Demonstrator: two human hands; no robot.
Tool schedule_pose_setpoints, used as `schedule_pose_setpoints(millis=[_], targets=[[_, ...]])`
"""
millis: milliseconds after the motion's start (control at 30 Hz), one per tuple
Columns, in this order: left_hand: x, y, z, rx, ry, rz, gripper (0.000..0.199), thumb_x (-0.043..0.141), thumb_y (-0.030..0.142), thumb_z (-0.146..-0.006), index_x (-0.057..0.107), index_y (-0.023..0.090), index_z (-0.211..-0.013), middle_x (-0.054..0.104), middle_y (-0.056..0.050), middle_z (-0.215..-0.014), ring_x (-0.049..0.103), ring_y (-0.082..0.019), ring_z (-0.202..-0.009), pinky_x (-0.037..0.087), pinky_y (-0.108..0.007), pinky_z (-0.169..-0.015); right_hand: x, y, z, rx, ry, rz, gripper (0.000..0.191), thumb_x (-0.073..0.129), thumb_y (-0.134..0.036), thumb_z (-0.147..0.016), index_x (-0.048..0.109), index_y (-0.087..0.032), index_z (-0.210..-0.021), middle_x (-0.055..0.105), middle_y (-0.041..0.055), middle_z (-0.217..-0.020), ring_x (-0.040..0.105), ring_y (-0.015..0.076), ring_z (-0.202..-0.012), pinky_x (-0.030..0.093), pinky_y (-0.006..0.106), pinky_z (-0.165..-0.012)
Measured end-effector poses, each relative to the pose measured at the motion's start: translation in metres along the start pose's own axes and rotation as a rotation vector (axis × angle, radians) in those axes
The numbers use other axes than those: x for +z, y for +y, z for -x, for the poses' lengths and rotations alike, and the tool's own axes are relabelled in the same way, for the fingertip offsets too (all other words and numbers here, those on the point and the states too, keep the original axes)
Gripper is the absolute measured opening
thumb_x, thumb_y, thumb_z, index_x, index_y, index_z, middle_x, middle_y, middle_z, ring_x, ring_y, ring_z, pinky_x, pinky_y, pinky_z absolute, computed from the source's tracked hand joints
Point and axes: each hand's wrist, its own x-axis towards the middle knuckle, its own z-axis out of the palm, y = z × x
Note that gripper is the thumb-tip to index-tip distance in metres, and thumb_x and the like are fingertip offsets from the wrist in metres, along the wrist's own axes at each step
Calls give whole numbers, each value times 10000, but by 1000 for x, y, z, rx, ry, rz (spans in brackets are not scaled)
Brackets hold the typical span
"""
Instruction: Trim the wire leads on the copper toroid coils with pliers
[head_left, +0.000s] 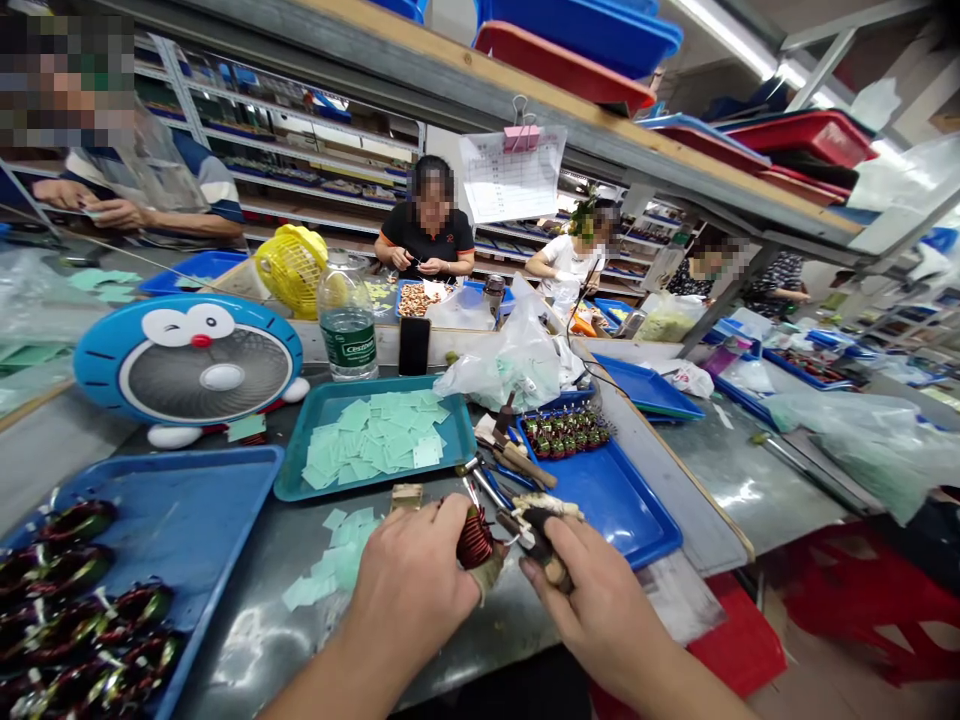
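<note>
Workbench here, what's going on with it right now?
A person's left hand holds a wire-wound coil, and the right hand grips a tool close beside it; whether the two touch is unclear. More coils lie in the blue tray at left. Green slips cover much of the teal tray, with others loose on the bench.

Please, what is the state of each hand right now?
Left hand: closed, holding a wire-wound coil.
Right hand: closed around a tool; its exact type is unclear.
</note>
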Motion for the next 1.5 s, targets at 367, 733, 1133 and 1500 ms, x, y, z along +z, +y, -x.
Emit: schedule_pose_setpoints(millis=[367,733,1133,1500], targets=[[-7,1,-1,-71,-136,16,225,636,456,-914,607,238,-865,751,-56,-766,715,-338,-732,413,-380,-649,-3,4,-6,-7,33,99,156,548,-133,-944,555,-228,-1069,608,69,-1028,556,262,-907,443,372,-782],[-3,-5,5,-173,-205,483,150,613,283,-909,622,277,-1058,696,34,-724,660,-215,-634,374,-263,-567,-16,-11,-7,-78,16,359,292,556,-61,-857,632,-217,-1092,639,93,-977,546,290,-865,431,399,-759],[0,-14,7,-238,-409,714,384,720,497,-865,504,261,-1076,663,44,-834,604,-206,-735,421,-279,-640,-20,-29,-13,-41,-68,328,313,609,-78,-826,623,-234,-1096,639,67,-988,570,270,-865,426,369,-736],[-13,-29,30,-47,-515,974,230,639,425,-922,507,240,-960,556,49,-771,521,-154,-672,407,-246,-613,-33,-18,7,88,-351,-205,130,630,-139,-904,558,-244,-878,595,-32,-836,579,164,-770,420,275,-682]])
